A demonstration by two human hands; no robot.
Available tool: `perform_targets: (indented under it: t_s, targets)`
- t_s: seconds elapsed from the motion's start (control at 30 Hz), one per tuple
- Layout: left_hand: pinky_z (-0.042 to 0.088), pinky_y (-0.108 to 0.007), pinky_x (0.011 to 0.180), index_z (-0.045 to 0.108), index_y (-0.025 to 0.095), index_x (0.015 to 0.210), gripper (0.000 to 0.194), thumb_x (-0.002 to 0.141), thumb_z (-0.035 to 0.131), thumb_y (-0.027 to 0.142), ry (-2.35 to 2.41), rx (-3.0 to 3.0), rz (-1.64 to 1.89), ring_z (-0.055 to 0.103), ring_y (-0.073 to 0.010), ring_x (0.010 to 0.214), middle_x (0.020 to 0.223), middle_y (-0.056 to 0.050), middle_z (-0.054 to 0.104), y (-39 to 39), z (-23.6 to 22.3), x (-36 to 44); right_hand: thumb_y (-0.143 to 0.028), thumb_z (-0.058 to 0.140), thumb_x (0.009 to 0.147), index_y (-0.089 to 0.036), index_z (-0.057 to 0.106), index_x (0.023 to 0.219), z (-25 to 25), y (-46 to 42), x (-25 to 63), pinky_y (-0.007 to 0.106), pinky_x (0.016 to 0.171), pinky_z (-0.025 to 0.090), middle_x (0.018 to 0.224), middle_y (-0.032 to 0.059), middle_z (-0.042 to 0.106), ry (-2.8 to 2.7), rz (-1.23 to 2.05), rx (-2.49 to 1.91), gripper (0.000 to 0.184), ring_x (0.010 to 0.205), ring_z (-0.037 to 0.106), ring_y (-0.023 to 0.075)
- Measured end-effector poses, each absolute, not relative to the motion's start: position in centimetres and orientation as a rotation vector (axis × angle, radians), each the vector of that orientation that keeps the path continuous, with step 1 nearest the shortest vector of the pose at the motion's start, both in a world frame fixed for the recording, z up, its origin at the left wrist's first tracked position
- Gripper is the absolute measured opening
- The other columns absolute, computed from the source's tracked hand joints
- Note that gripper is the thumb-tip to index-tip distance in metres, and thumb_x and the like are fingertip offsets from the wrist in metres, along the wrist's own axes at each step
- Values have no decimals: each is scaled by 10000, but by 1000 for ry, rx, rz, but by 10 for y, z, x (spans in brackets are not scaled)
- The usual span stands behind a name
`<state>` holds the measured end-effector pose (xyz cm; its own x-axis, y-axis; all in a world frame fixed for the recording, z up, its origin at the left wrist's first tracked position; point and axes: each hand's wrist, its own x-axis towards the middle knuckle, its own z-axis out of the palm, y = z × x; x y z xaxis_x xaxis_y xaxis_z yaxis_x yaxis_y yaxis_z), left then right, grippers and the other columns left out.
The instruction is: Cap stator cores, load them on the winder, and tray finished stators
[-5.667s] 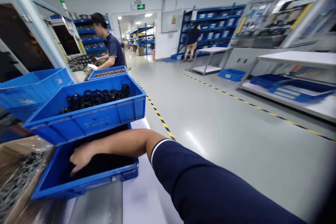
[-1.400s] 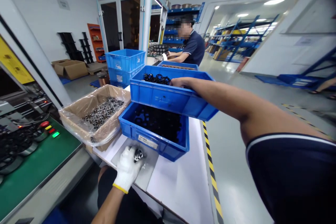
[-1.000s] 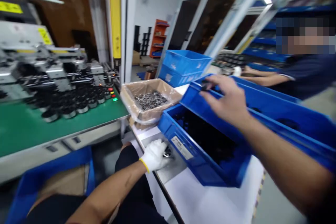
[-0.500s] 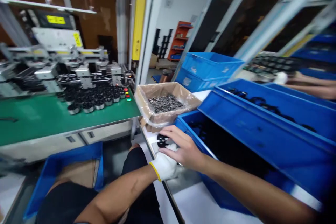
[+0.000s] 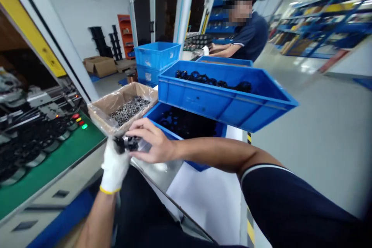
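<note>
My left hand [image 5: 114, 164], in a white glove with a yellow cuff edge, is closed round a small black-and-silver round part [image 5: 131, 143]. My bare right hand [image 5: 152, 142] grips the same part from the other side, thumb below and fingers above. The finer shape of the part is blurred and partly covered by the fingers. Both hands are just in front of a plastic-lined cardboard box [image 5: 99, 113] holding many small metal pieces [image 5: 130, 110]. Right beside my right hand is a lower blue bin [image 5: 167, 133] of black parts [image 5: 186, 122].
Another blue bin [image 5: 200, 102] with black ring-like parts rests tilted over the lower one. Stacked light-blue crates [image 5: 157, 56] stand behind. A green bench [image 5: 8, 197] on the left carries black-and-silver parts and machinery. A co-worker [image 5: 252, 35] is at work farther back.
My view has swung to the right, bringing the co-worker into sight. The gloved left hand, earlier mostly behind my right hand, now shows at its left; the round part is between both hands.
</note>
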<state>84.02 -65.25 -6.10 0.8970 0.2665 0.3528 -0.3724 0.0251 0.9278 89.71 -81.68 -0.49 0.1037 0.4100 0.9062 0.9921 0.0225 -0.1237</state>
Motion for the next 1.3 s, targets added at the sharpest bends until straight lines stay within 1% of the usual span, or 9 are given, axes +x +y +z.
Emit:
perform_targets:
  t_s: [0.1, 0.2, 0.33, 0.43, 0.6, 0.77, 1.0, 1.17, 1.3]
  targets:
    - [572, -354, 1002, 615, 209, 1268, 729, 598, 900, 190, 56, 1518, 612, 693, -238, 1115, 1236, -65, 694, -634, -38, 830, -277, 774, 924, -136, 578, 1362, 1, -819, 891, 386, 995, 604, 1216, 162, 609, -1432, -810, -1501, 500, 1158, 631, 224]
    - [577, -313, 970, 631, 233, 1312, 764, 609, 931, 242, 58, 1431, 576, 699, -216, 1086, 1239, -53, 694, -630, -26, 821, -271, 823, 886, -137, 565, 1396, 0, -819, 890, 388, 961, 611, 1220, 168, 619, -1417, -739, -1534, 587, 1152, 636, 241]
    - [582, -238, 720, 633, 268, 1367, 698, 761, 876, 516, -4, 1125, 416, 682, -151, 835, 1123, -51, 697, -636, -33, 815, -319, 861, 857, -132, 597, 1358, -2, -819, 889, 347, 873, 619, 1167, 156, 640, -1435, -722, -1561, 596, 1063, 651, 224]
    - [589, -250, 693, 643, 276, 1376, 713, 813, 771, 694, -67, 1031, 321, 689, -171, 843, 1132, -71, 698, -645, -40, 809, -361, 870, 846, -125, 609, 1348, -2, -820, 888, 366, 907, 615, 1142, 150, 656, -1485, -758, -1543, 613, 1053, 662, 227]
    - [593, -298, 964, 632, 284, 1403, 892, 612, 987, 496, -151, 1319, 398, 699, -248, 1120, 1288, -60, 684, -648, -38, 800, -255, 763, 934, -111, 613, 1347, -4, -821, 888, 342, 938, 606, 1154, 144, 656, -1547, -796, -1565, 463, 1098, 659, 214]
    - [534, -365, 1116, 596, 273, 1443, 853, 687, 949, 447, -53, 1522, 449, 642, -296, 1279, 1402, -70, 638, -642, -36, 795, -251, 690, 979, -113, 575, 1393, -6, -822, 891, 357, 935, 627, 1183, 150, 648, -1619, -804, -1594, 451, 1140, 660, 216]
    - [609, -373, 1016, 630, 246, 1417, 902, 599, 974, 408, -28, 1469, 402, 646, -349, 1275, 1431, -94, 630, -641, -37, 793, -175, 653, 978, -188, 499, 1493, -6, -824, 891, 378, 929, 635, 1251, 151, 653, -1699, -761, -1649, 538, 1192, 668, 237]
    - [641, -325, 884, 646, 238, 1404, 825, 632, 925, 320, 38, 1529, 353, 714, -290, 1119, 1330, -88, 692, -643, -28, 789, -133, 638, 970, -170, 492, 1489, -6, -823, 891, 388, 938, 631, 1242, 164, 661, -1740, -764, -1629, 541, 1188, 668, 239]
    - [622, -306, 907, 667, 236, 1384, 779, 658, 909, 382, 44, 1553, 350, 720, -271, 1102, 1306, -77, 717, -643, -26, 787, -179, 685, 965, -119, 543, 1408, -7, -821, 889, 378, 936, 638, 1208, 179, 665, -1722, -791, -1626, 469, 1170, 671, 241]
